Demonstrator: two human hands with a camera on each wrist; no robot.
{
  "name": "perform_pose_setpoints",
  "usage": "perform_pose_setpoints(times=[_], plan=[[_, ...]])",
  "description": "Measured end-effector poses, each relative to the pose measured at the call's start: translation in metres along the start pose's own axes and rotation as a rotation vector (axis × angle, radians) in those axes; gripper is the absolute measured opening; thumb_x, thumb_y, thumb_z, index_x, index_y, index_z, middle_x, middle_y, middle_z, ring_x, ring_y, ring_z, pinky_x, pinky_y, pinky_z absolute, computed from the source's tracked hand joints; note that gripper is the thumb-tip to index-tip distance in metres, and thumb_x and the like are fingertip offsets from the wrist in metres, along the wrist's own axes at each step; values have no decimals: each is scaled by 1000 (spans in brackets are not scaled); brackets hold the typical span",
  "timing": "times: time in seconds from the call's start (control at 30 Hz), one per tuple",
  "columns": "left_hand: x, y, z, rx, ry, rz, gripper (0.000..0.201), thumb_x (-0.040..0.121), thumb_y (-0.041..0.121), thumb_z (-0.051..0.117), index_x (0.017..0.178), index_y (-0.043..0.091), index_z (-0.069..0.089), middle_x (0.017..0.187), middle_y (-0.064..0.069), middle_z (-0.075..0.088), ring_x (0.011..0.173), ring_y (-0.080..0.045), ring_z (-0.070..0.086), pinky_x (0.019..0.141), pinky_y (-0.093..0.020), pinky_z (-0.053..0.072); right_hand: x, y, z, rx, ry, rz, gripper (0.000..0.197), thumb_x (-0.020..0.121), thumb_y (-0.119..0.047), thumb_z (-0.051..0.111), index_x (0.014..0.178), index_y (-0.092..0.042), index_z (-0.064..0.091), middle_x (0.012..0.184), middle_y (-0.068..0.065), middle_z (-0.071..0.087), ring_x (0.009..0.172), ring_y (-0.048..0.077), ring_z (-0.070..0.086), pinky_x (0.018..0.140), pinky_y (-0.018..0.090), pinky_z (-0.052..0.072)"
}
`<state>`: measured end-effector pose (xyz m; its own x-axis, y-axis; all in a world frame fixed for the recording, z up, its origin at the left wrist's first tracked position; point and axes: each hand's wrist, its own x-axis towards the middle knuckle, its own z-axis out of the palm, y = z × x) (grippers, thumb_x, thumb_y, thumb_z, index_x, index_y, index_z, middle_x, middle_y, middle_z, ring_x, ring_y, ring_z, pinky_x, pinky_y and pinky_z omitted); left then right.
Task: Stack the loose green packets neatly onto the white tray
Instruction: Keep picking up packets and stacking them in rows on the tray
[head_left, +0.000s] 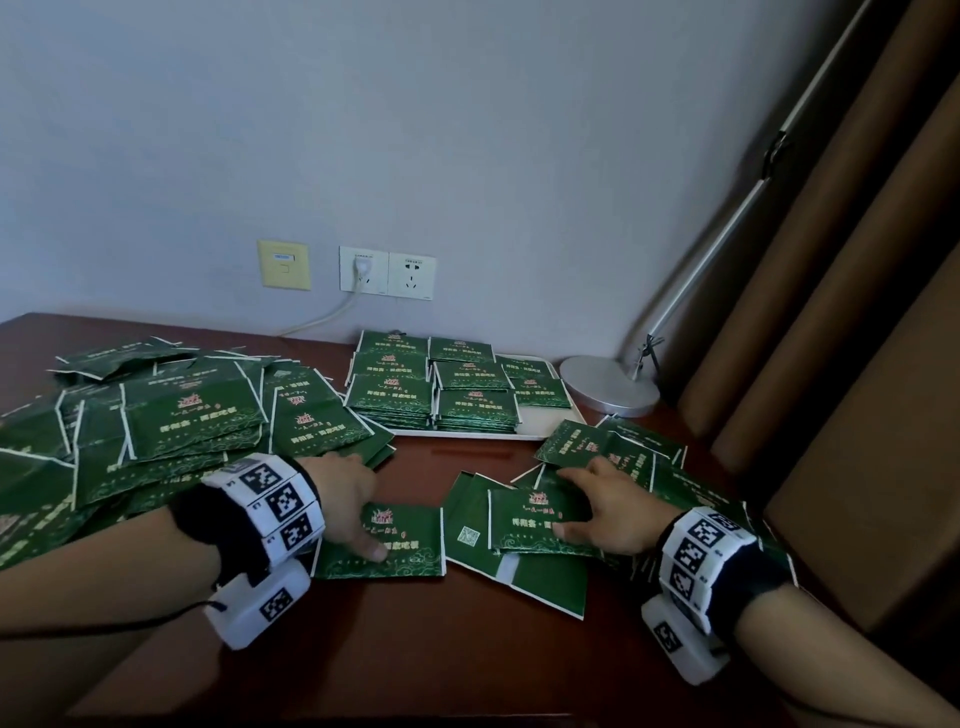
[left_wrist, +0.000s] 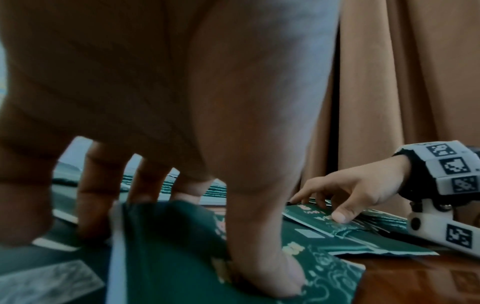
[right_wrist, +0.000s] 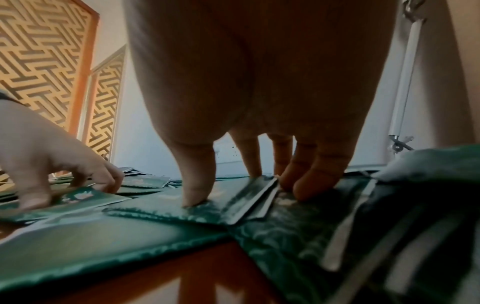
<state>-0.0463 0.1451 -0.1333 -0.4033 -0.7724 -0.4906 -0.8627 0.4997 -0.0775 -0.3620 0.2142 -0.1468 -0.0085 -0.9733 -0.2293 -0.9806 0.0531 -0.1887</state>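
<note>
The left hand (head_left: 345, 493) is pinching a single green packet (head_left: 402, 540): its thumb is pressing down on the printed face while the fingers (left_wrist: 93, 197) are curling over the far edge, apparently to pry that edge off the table (head_left: 415, 649). The right hand (head_left: 605, 512) is gripping a second packet (head_left: 530, 522) the same way, thumb on the face and fingertips (right_wrist: 311, 185) at the far edge, on top of a small overlapping spread of loose packets (head_left: 524, 564). Both grips are partly closed, each on one packet only; taking one per hand probably keeps the edges easy to square later.

Farther out, a large heap of loose packets (head_left: 171, 415) is lying to the left and a smaller scatter (head_left: 623, 452) to the right. Beyond them the white tray (head_left: 550, 423) is sitting against the wall, carrying neat packet stacks (head_left: 434, 389) in rows, with bare space at its near right corner. The task is judged well short of done.

The head view is showing the layout and the tray. The left wrist view is showing the packet's far edge bending up under the fingers, which the head view hides. The right wrist view is showing several packet edges layered beneath the fingertips, so whether only one is being lifted cannot be confirmed. A desk lamp base (head_left: 608, 384) is standing beside the tray.
</note>
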Motion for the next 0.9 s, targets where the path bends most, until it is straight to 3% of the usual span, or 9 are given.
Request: perform_pose_setpoints(times=[0.1,0.27,0.37,0.47,0.53,0.6,0.67,0.77,0.9], plan=[[2,-1,-6,-98,38,98,77,76,63,73,133,14,56,126,1,61,110,-18,59,92,-29,47,8,-2,-4,-43,-65,36,68,80,-55,72,134,-23,47,120,2,39,120,24,40,103,37,40],[18,-7,-25,-192,52,238,26,84,41,75,98,22,64,101,1,68,93,-18,64,81,-34,49,16,8,-18,248,-30,-56,25,83,-27,77,90,-28,53,93,-7,56,88,12,54,79,31,46],[26,-14,-56,-416,105,308,9,91,29,70,96,30,62,101,4,70,94,-12,65,81,-28,48,29,26,-42,625,14,-123,29,86,-4,68,91,-30,58,84,-6,59,79,11,55,75,33,47],[39,-12,-105,-541,251,282,22,96,22,64,117,23,58,118,11,62,115,-11,58,80,-14,42,55,47,-74,854,143,-96,38,82,5,70,101,-27,60,95,6,64,82,19,60,75,34,51],[56,-10,-138,-611,367,227,27,95,20,65,121,24,57,119,11,57,114,-18,60,83,-21,47,75,55,-92,947,283,-43,39,80,5,74,104,-22,60,103,15,68,88,28,67,83,45,56],[85,-5,-172,-688,459,193,24,93,16,66,116,20,61,116,6,63,97,-28,68,75,-32,57,100,63,-106,1024,424,35,39,78,5,76,105,-18,60,101,19,69,86,31,70,82,46,58],[119,3,-203,-760,496,162,19,93,10,65,111,15,62,111,0,65,84,-29,69,70,-34,60,129,71,-115,1118,557,91,35,75,8,78,97,-15,62,96,20,70,79,29,68,79,42,56],[177,20,-235,-835,483,125,17,93,8,66,109,14,61,108,0,64,91,-25,69,82,-40,61,170,85,-113,1149,670,164,24,74,3,81,87,-15,71,86,8,70,78,23,65,76,36,55],[261,42,-255,-869,415,71,15,94,6,64,108,7,65,103,-9,71,85,-22,72,71,-35,63,214,107,-86,1176,642,183,19,86,10,65,89,-8,71,90,11,71,62,4,62,51,8,45]])
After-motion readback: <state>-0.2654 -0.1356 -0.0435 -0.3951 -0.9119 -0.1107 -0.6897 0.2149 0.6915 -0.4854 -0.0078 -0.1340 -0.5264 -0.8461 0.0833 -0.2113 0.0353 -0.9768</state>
